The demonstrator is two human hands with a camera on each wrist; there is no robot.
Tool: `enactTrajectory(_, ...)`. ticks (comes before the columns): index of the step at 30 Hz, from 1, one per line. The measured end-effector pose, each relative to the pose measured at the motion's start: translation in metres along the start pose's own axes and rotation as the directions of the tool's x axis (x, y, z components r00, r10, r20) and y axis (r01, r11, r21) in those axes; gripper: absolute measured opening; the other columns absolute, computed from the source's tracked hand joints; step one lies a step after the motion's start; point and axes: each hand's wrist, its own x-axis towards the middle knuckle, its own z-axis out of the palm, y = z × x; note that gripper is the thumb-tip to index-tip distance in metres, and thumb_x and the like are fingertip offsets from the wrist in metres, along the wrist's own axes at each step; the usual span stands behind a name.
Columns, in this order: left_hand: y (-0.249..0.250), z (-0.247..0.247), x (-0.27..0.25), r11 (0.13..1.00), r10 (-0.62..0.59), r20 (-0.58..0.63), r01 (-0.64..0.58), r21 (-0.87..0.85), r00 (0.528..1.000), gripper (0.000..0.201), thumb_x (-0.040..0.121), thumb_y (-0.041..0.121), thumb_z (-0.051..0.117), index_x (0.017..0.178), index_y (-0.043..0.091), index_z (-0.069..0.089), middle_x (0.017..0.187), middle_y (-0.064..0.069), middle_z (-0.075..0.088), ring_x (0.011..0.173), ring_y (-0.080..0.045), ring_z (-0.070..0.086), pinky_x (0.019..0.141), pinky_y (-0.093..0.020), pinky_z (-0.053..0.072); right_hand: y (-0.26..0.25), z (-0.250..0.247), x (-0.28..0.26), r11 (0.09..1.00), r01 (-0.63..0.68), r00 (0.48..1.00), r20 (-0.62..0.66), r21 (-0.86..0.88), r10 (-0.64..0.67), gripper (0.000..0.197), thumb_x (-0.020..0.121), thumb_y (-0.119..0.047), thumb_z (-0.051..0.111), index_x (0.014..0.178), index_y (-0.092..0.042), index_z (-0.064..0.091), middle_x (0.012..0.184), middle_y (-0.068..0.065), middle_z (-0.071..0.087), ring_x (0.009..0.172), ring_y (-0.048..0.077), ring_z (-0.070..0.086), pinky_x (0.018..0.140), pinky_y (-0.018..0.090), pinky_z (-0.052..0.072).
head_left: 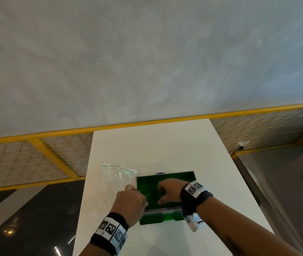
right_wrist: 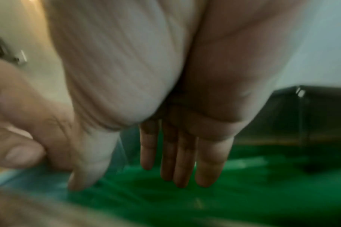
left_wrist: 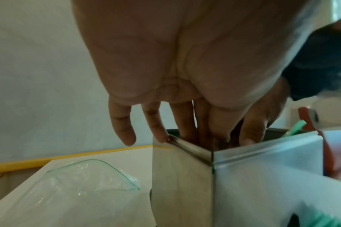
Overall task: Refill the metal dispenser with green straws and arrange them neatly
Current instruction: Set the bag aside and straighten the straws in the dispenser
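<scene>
White counter point(head_left: 165, 145), long and narrow, carrying everything. Near its front end stood the metal dispenser point(left_wrist: 262, 161), open at the top, already packed with green straws point(head_left: 174, 177) lying flat inside; more green showing at the tray below the front. Just left of the dispenser lay a clear plastic bag point(head_left: 113, 180), slack and seemingly emptied.

Filling apparently done; arranging stage reached. Right hand point(head_left: 169, 191) down inside the open top, fingers straight and together, thumb apart, pressing flat over the straw layer, gripping nothing. Left hand point(head_left: 130, 202) at the left rim, fingers extended, some tips dipping inside, one resting on the rim's corner; probably steadying or nudging straw ends, though blur made it hard to tell.

Next move likely called for: sweeping along the straws to bring them parallel, tapping ends flush against a side wall, with light pressure to avoid crushing or flicking any out.
</scene>
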Motion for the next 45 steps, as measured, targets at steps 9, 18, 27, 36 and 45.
enactTrajectory(9, -0.012, 0.007, -0.004, 0.961, -0.035, -0.164, -0.012, -0.277, 0.986, 0.021, 0.101, 0.033, 0.052, 0.093, 0.029, 0.071, 0.095, 0.016, 0.064, 0.094, -0.01, 0.053, 0.083, -0.031, 0.052, 0.032, 0.001, -0.044, 0.913, -0.2, 0.98, -0.055, -0.355, 0.194, 0.023, 0.096, -0.009, 0.056, 0.115, -0.011, 0.069, 0.113, 0.01, 0.069, 0.098, 0.031, 0.07, 0.08, 0.039, 0.056)
enactTrajectory(18, -0.012, 0.016, -0.017, 0.932, -0.154, -0.251, 0.057, -0.357, 0.956, 0.007, 0.096, 0.022, 0.06, 0.095, 0.029, 0.061, 0.099, 0.017, 0.051, 0.085, -0.003, 0.054, 0.072, -0.023, 0.053, 0.022, 0.011, -0.073, 1.0, -0.012, 0.893, -0.45, 0.001, 0.012, 0.014, 0.098, -0.029, 0.051, 0.102, -0.029, 0.065, 0.097, -0.01, 0.066, 0.086, 0.013, 0.062, 0.077, 0.031, 0.054)
enactTrajectory(27, -0.029, 0.089, -0.033, 0.897, -0.222, 0.389, 0.344, -0.279, 0.894, 0.066, 0.095, 0.047, 0.058, 0.153, 0.025, 0.038, 0.147, -0.003, 0.049, 0.133, -0.02, 0.051, 0.11, -0.031, 0.041, 0.043, 0.078, -0.136, 0.991, 0.035, 0.991, -0.13, 0.127, -0.018, 0.009, 0.09, -0.045, 0.05, 0.085, -0.051, 0.054, 0.09, -0.024, 0.061, 0.081, -0.004, 0.058, 0.071, 0.006, 0.042)
enactTrajectory(36, -0.039, 0.1, -0.039, 0.957, -0.149, 0.272, 0.207, -0.2, 0.951, 0.025, 0.101, 0.042, 0.05, 0.108, 0.031, 0.071, 0.11, 0.004, 0.066, 0.103, -0.016, 0.063, 0.091, -0.031, 0.049, 0.061, 0.107, -0.121, 0.998, -0.053, 0.996, -0.077, 0.02, 0.054, 0.028, 0.091, -0.044, 0.039, 0.107, -0.034, 0.06, 0.111, -0.003, 0.066, 0.099, 0.021, 0.067, 0.084, 0.031, 0.053)
enactTrajectory(45, -0.054, -0.014, -0.086, 0.957, -0.191, 0.017, 0.19, -0.218, 0.982, 0.01, 0.098, 0.046, 0.061, 0.091, 0.043, 0.068, 0.085, 0.017, 0.064, 0.08, 0.0, 0.062, 0.075, -0.022, 0.051, 0.067, 0.118, -0.111, 0.995, -0.096, 0.976, -0.192, 0.026, 0.1, 0.024, 0.092, -0.037, 0.049, 0.114, -0.042, 0.057, 0.131, -0.014, 0.057, 0.114, 0.014, 0.06, 0.094, 0.03, 0.05)
